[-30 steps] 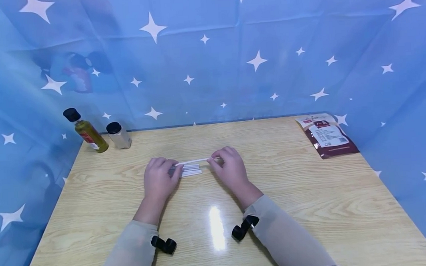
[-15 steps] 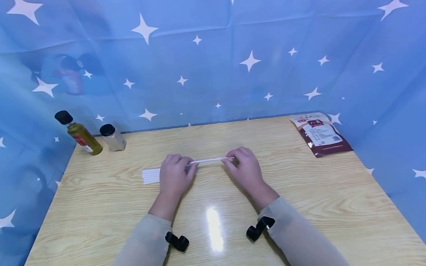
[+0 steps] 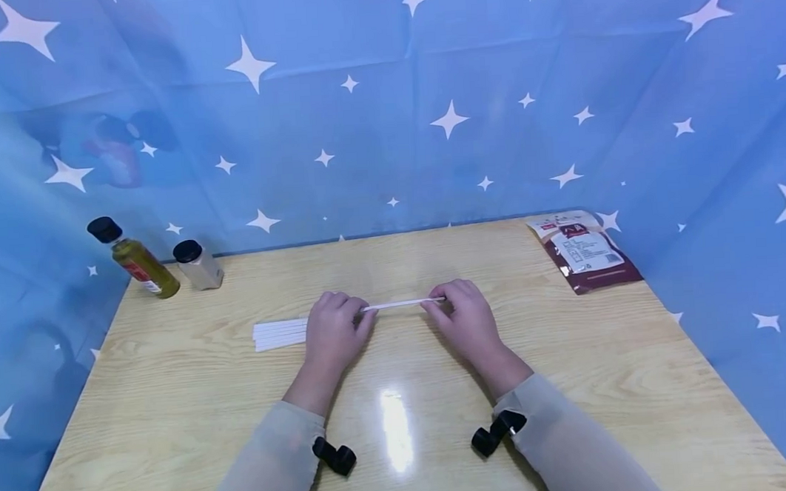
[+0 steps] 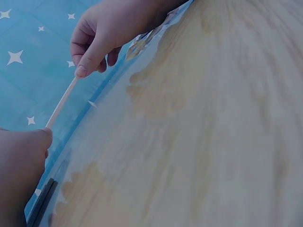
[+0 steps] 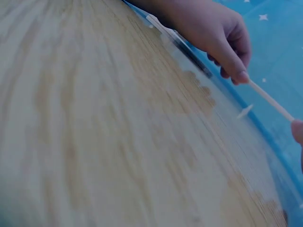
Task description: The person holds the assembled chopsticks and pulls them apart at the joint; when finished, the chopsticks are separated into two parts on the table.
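A thin white stick (image 3: 401, 304) spans the gap between my two hands, nearly level and above the table. My left hand (image 3: 334, 330) pinches its left end between thumb and fingers. At its other end, my right hand (image 3: 466, 317) pinches it the same way. To the left of and partly behind my left hand, several white sticks (image 3: 277, 334) lie side by side in a flat row. Their right ends are hidden by that hand. The left wrist view shows the held stick (image 4: 61, 103) stretched between both thumbs.
At the back left corner stand an oil bottle (image 3: 144, 267) with a black cap and a small black-lidded jar (image 3: 201, 269). A maroon and white packet (image 3: 587, 254) lies at the back right. Behind the wooden table (image 3: 387, 379) hangs a blue star-patterned cloth (image 3: 387, 127).
Both hands have moved right with the pinched stick, uncovering the left part of the row of sticks. The head view has shifted slightly.
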`<state>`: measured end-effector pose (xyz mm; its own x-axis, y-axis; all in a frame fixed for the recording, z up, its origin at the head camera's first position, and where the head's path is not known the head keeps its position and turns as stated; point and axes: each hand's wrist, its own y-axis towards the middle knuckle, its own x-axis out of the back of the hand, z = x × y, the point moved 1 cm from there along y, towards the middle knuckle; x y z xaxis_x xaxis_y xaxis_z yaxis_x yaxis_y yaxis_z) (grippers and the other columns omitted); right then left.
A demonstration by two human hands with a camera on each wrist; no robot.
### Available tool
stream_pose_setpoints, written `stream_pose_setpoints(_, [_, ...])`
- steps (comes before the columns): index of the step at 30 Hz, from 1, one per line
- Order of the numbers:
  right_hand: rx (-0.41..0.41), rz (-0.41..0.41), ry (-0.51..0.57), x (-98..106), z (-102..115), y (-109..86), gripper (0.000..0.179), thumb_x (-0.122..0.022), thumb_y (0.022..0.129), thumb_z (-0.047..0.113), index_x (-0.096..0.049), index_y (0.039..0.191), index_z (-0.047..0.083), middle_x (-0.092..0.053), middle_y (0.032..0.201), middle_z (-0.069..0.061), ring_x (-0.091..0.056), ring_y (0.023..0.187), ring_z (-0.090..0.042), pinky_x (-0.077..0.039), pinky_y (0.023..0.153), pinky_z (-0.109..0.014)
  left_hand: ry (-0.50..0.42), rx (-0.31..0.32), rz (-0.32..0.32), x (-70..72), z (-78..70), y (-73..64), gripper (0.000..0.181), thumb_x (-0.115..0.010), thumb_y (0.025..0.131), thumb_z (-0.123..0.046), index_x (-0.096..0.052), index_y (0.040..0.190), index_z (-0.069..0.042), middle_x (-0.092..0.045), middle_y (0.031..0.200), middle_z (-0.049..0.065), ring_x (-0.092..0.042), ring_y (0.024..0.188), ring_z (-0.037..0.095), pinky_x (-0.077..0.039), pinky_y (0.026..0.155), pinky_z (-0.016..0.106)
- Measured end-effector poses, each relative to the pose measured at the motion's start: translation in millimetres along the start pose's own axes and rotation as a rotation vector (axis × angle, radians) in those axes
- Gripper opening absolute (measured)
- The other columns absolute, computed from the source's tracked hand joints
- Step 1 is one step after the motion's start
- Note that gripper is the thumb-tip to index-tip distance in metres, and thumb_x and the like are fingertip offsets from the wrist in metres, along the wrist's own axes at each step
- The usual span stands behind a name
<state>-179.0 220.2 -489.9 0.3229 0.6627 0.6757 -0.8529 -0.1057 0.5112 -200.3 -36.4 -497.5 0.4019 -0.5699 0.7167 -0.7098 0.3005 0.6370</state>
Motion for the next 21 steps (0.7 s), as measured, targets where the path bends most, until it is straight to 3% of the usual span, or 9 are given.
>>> stream_pose_setpoints(9, [-0.013,-0.003,0.013,5,-8,-3.7,0.018,-0.084,0.096,0.022,-0.076,0.103,0.007,-0.072,0.100,-0.006,-0.063,0.093,-0.024,-0.054,0.080,-0.042,-0.021,0.013,0.032,-5.2,-7.9,1.9,0.016,-0.084,0.095,-0.024,-0.082,0.094,-0.009,-0.076,0.088,0.006,-0.066,0.082,0.027,-0.054,0.079,0.043])
stream_pose_setpoints(21, [-0.057,0.023,0.016,27,-31,-4.8,0.016,-0.083,0.097,0.021,-0.076,0.104,0.009,-0.072,0.100,-0.006,-0.065,0.091,-0.023,-0.056,0.079,-0.043,-0.036,-0.032,0.058,-24.7,-22.6,10.8,0.013,-0.082,0.097,-0.024,-0.082,0.098,-0.011,-0.077,0.092,0.004,-0.068,0.084,0.025,-0.056,0.079,0.040])
